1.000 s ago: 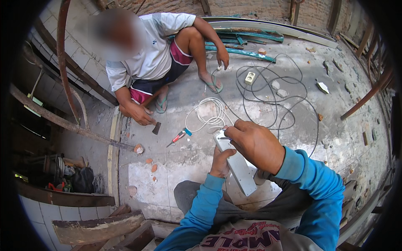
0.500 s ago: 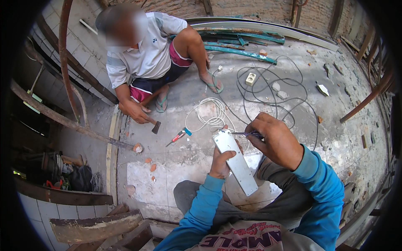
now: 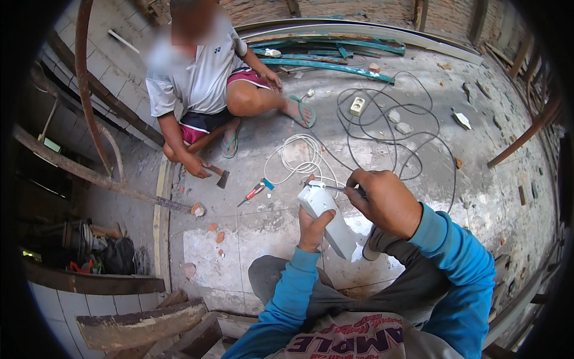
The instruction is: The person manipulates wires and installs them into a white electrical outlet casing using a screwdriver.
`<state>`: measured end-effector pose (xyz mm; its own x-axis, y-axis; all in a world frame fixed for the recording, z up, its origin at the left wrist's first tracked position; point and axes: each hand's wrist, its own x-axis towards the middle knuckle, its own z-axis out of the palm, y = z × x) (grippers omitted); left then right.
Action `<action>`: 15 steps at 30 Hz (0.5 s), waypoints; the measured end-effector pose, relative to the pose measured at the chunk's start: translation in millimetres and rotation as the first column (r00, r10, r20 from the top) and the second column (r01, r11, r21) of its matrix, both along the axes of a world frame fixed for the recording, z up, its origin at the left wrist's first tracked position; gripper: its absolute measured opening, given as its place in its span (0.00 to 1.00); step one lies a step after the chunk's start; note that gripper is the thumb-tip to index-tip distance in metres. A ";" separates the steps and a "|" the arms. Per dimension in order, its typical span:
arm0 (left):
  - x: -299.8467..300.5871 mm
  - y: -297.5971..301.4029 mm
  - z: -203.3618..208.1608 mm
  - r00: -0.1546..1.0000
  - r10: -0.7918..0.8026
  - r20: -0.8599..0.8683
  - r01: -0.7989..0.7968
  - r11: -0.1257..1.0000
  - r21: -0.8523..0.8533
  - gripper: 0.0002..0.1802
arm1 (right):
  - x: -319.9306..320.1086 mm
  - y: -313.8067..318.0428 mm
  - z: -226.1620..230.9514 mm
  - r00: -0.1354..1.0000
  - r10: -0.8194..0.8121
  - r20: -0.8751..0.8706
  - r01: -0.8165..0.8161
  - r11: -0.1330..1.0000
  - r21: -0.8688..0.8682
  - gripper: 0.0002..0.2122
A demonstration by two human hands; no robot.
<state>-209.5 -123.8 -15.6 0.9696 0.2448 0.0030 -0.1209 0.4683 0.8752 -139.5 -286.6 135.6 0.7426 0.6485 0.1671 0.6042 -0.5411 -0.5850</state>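
Observation:
My left hand (image 3: 313, 228) is wrapped round a long white power strip (image 3: 341, 236), thumb along its side. The strip is tilted, its far end turned up toward me. My right hand (image 3: 387, 202) is closed on a screwdriver (image 3: 335, 188), whose thin shaft reaches to the far end of the strip; its handle is mostly hidden in my fist, and I cannot tell whether the tip sits in a screw. Just beyond lies a coil of white cable (image 3: 299, 157) on the floor. To its left is a red-handled tool (image 3: 254, 192) with a thin blade.
A co-worker (image 3: 197, 90) squats at the far left, holding a small hatchet (image 3: 223, 179) low. A black cable (image 3: 439, 140) with a socket block (image 3: 357, 106) is looped at the far right. Green metal bars (image 3: 335, 63) lie behind. A rusty pole (image 3: 107, 179) slants in from the left.
The power strip has been turned in my left hand, from its flat back to its end and side. My right hand has shifted slightly down. The co-worker has leaned and lowered a knee.

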 end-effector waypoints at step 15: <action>-4.1 -0.2 -14.8 0.996 -0.011 -0.093 0.015 0.999 0.051 0.48 | 11.2 -13.6 -36.0 0.953 0.136 0.271 -0.107 0.987 -0.118 0.06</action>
<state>-213.6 -124.0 -30.5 0.9694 0.2341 -0.0742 -0.0328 0.4229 0.9056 -128.3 -300.2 99.6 0.5908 0.7552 0.2841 0.7996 -0.5011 -0.3309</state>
